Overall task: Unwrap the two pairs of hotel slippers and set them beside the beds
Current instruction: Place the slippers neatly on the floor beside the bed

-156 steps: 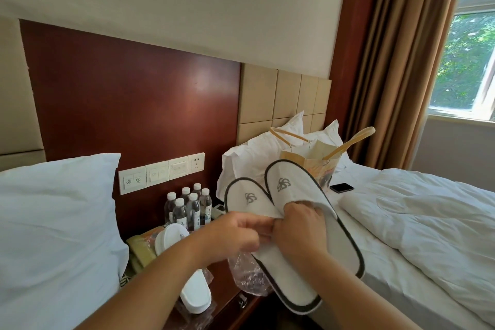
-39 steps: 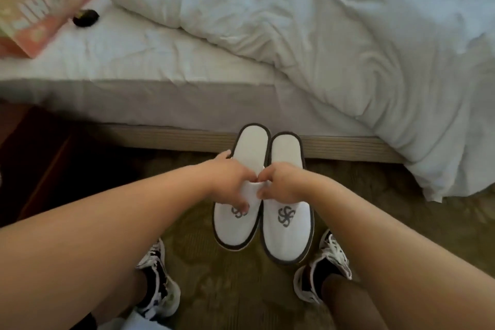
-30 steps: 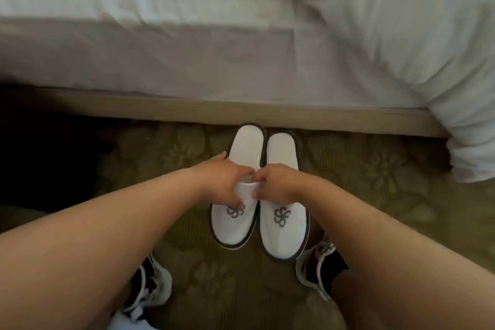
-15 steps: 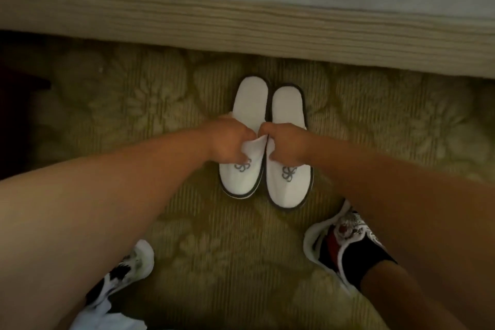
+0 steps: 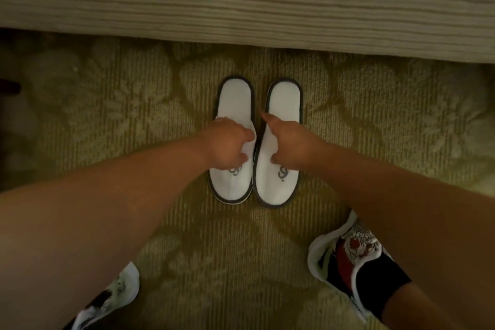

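One pair of white hotel slippers with dark trim and a grey logo lies flat on the carpet. Their heels point toward the bed base and their toes point toward me. The left slipper (image 5: 233,104) and the right slipper (image 5: 285,104) lie side by side with a narrow gap between them. My left hand (image 5: 226,144) pinches the upper of the left slipper. On the upper of the right slipper sits my right hand (image 5: 288,142), fingers curled and thumb sticking out. The second pair is not in view.
The striped wooden bed base (image 5: 241,8) runs across the top, just beyond the slippers. Patterned olive carpet (image 5: 107,115) covers the floor. My two sneakers stand at lower left (image 5: 115,292) and lower right (image 5: 345,252). A dark piece of furniture (image 5: 6,88) edges the far left.
I carried the slippers from the bed down to the floor beside it. In the last half second they settled onto the carpet and parted slightly, and my right thumb lifted.
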A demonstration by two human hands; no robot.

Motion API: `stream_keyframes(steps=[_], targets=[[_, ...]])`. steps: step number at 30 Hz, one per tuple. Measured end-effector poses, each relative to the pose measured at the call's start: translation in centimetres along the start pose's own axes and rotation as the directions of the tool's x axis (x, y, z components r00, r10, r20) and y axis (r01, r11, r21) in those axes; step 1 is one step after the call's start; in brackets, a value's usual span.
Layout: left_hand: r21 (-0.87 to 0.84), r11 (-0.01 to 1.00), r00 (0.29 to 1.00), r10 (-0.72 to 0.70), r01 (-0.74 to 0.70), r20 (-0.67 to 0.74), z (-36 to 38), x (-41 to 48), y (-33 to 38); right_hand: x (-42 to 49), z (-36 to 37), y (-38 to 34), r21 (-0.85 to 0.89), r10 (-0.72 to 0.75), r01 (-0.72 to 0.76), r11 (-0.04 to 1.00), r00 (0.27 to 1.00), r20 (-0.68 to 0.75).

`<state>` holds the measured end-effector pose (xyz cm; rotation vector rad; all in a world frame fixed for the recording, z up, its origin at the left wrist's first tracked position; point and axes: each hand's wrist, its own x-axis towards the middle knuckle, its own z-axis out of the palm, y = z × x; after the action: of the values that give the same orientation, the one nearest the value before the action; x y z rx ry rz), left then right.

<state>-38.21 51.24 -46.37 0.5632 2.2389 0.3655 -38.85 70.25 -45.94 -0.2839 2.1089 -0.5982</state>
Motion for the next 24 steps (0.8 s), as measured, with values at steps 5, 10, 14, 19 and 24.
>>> stream_keyframes(steps=[5,10,14,19,24], targets=[[-0.016,0.999,0.997,-0.037,0.038,0.070,-0.5,0.3,-0.5,0.5,0.0,0.8,-0.086,-0.049,0.052,0.995,0.998,0.040],[-0.061,0.997,0.998,-0.035,0.039,0.061,-0.4,0.7,-0.6,0.4,0.4,1.5,0.014,-0.045,0.045,0.999,0.998,0.045],[-0.065,0.998,0.998,0.003,0.001,0.058,0.2,1.2,-0.2,0.9,0.8,1.3,0.123,-0.038,0.034,0.992,0.999,0.027],[-0.085,0.996,0.999,0.005,-0.002,0.033,0.3,1.4,-0.3,1.2,0.7,1.3,0.178,-0.023,0.021,0.984,1.000,0.008],[-0.112,0.994,1.000,0.012,-0.012,-0.005,0.4,1.1,-0.4,1.4,0.3,1.4,0.215,-0.021,0.018,0.977,1.000,0.015]])
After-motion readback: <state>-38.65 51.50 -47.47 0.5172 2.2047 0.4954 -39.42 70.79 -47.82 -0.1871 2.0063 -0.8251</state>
